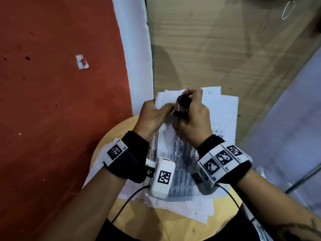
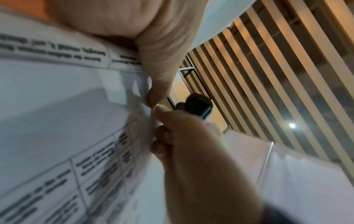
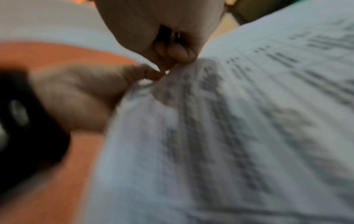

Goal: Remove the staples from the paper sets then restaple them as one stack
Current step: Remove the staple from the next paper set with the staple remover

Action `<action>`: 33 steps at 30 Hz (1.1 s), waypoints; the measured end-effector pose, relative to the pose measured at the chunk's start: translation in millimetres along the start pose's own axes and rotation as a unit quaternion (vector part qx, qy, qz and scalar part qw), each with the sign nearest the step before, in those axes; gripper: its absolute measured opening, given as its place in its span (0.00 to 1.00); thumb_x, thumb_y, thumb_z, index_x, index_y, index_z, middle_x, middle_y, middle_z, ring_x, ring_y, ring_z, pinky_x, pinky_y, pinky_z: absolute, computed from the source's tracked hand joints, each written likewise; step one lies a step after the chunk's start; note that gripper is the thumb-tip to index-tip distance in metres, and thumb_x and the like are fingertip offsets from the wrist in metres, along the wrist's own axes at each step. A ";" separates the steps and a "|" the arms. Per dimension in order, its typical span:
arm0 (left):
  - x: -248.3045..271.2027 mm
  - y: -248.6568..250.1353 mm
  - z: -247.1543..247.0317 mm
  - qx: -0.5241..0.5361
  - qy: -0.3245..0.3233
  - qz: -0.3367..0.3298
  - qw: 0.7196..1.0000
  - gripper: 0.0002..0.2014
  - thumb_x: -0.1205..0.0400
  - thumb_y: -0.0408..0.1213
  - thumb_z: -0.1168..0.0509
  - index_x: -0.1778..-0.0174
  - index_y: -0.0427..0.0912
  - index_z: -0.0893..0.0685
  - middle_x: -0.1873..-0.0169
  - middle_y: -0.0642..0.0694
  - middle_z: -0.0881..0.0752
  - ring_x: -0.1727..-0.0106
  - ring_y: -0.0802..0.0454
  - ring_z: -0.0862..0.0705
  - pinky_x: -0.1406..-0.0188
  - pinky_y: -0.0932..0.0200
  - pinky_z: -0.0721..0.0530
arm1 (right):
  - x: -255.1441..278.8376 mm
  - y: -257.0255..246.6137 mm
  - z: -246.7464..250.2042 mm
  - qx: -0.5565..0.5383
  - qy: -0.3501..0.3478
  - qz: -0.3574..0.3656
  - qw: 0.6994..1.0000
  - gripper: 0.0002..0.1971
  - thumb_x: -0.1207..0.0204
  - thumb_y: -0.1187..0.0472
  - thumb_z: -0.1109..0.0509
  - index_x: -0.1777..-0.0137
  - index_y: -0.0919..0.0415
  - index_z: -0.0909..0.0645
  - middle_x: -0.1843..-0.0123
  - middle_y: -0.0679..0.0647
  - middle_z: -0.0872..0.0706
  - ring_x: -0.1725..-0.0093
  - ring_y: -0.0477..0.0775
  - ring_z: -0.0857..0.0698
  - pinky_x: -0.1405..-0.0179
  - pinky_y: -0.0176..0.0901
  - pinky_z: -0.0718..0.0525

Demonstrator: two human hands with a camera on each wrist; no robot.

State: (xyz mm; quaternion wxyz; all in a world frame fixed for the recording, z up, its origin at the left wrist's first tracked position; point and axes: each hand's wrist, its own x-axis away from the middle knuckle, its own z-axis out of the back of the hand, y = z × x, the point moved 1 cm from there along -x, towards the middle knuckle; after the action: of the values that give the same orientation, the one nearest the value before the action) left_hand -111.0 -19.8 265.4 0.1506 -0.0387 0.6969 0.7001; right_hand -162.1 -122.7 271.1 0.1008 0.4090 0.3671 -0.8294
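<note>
Your printed paper stack (image 1: 184,153) lies on a round wooden stool (image 1: 107,150). Your left hand (image 1: 152,117) pinches its far corner; your right hand (image 1: 192,117), touching it, grips a dark tool (image 1: 182,106), possibly a staple remover.

A round, light wooden stool top (image 1: 182,228) stands on a red floor (image 1: 57,101) flecked with dark spots. Beyond it rises a pale wood-grain panel (image 1: 217,49). Overhead, tan wooden ceiling slats (image 2: 277,75) run in parallel beside one small bright lamp (image 2: 291,125).
</note>
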 end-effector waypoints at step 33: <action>-5.5 45.7 24.3 -0.508 0.031 -0.229 0.830 0.38 0.38 0.59 0.23 0.31 0.60 0.24 0.38 0.55 0.19 0.32 0.49 0.27 0.38 0.48 0.37 | -47.9 21.2 29.3 0.072 -0.209 0.003 0.975 0.17 0.32 0.73 0.31 0.47 0.60 0.31 0.55 0.60 0.16 0.57 0.64 0.19 0.59 0.55 0.21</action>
State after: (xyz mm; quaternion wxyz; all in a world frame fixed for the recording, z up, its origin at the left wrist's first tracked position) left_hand -114.1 4.1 311.5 0.2438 -0.2903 0.2187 0.8991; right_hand -139.0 -164.3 307.5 0.1480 0.2333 0.2762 -0.9205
